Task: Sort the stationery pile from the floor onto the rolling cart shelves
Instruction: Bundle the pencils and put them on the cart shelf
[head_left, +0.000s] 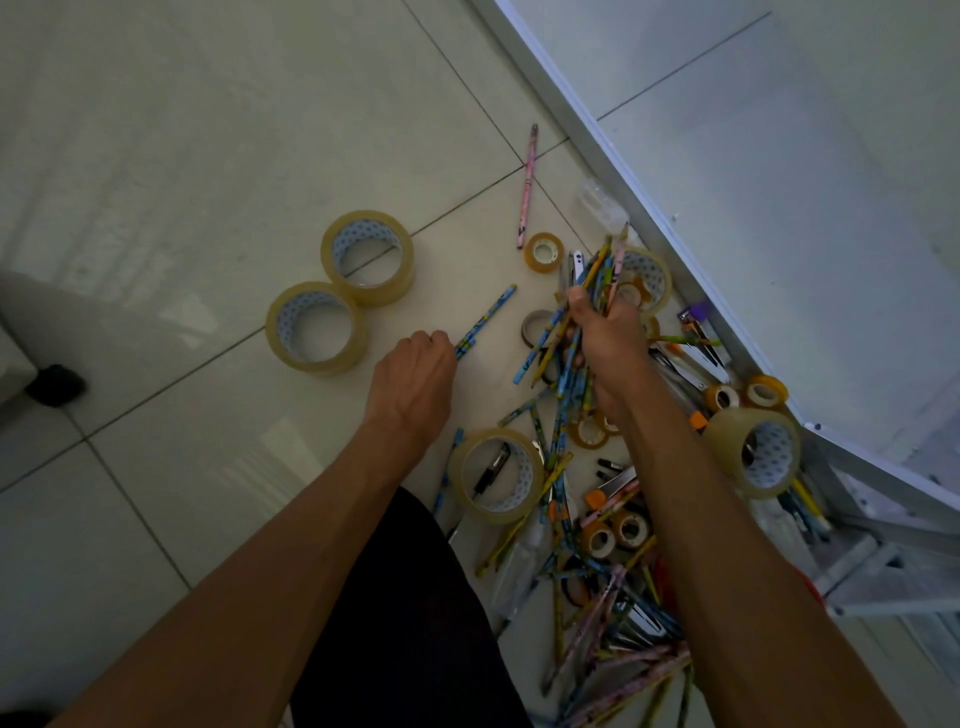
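Note:
A stationery pile (597, 545) of pencils, small tape rolls and clips lies on the tiled floor. My right hand (605, 340) grips a bundle of pencils (592, 283) above the pile, tips fanned upward. My left hand (413, 376) pinches the near end of a blue pencil (485, 322) lying on the floor. Two large clear tape rolls (337, 291) stand together left of the hands. A third large roll (496, 475) sits by my knee, a fourth large roll (753, 452) at the right. The cart's white shelf edge (675, 218) runs diagonally at the right.
A pink pencil (527, 187) lies alone at the back, near a small tape roll (544, 252). The cart's metal frame (883, 566) stands at the lower right. A dark furniture foot (54, 384) is at the far left. My dark-clothed knee (410, 613) is between my arms.

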